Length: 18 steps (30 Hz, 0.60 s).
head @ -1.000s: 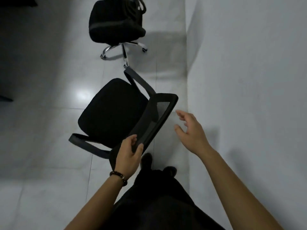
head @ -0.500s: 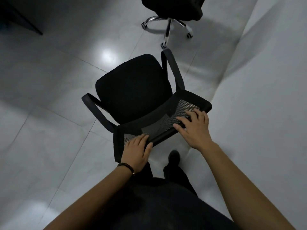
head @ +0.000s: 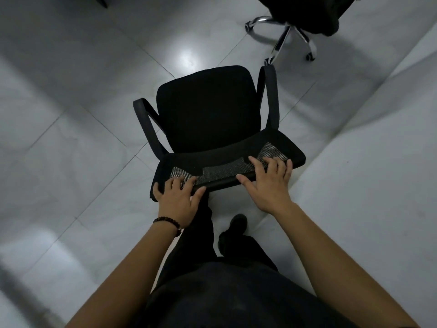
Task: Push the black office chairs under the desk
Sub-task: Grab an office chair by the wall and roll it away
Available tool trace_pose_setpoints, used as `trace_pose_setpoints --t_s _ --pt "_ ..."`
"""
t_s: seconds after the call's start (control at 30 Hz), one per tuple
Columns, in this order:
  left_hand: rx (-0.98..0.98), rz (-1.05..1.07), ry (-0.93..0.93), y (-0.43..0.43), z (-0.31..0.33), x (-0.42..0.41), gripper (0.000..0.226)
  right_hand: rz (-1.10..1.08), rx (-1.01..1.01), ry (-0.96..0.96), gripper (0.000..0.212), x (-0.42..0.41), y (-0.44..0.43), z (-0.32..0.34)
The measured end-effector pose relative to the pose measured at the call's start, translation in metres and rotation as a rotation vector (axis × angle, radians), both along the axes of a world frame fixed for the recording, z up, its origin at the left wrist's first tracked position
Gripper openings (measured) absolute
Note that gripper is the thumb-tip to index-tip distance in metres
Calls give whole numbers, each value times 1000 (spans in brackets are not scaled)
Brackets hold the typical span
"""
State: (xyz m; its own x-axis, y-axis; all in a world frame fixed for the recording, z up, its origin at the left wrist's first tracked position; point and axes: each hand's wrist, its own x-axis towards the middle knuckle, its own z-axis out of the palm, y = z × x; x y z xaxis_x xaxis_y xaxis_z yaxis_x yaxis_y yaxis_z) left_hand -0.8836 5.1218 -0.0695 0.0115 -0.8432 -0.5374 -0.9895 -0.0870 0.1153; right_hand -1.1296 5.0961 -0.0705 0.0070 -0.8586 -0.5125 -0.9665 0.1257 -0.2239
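Note:
A black office chair with a mesh backrest and two armrests stands on the tiled floor right in front of me, its seat facing away. My left hand grips the left end of the backrest's top edge, a bead bracelet on its wrist. My right hand grips the right end of the same edge, fingers over the mesh. A second black office chair with a chrome star base stands beyond, at the upper right, cut off by the frame. No desk is clearly in view.
A white wall runs along the right side, close to the near chair's right corner. Glossy light floor tiles spread to the left. A dark leg or object shows at the top left. My dark trousers and shoe are below.
My right hand has come down onto the backrest and now grips it beside my left hand. The chair has turned so its seat points straight away from me; the view swung left.

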Motion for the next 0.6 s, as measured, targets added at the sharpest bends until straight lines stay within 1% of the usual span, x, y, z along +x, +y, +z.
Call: trace_pose_setpoints --t_s 0.1,0.23,0.4,0.6 --pt "17 10 5 -24 -1 -3 71 18 -2 21 67 -2 -27 -2" --pt "15 46 23 -80 -1 -13 60 59 -14 44 64 -9 -92 -3" --pt "-3 40 20 -165 -7 -13 60 74 9 74 63 -7 -185 0" --pt "-58 -35 -3 -269 -11 53 61 5 -14 37 65 52 -265 -7"
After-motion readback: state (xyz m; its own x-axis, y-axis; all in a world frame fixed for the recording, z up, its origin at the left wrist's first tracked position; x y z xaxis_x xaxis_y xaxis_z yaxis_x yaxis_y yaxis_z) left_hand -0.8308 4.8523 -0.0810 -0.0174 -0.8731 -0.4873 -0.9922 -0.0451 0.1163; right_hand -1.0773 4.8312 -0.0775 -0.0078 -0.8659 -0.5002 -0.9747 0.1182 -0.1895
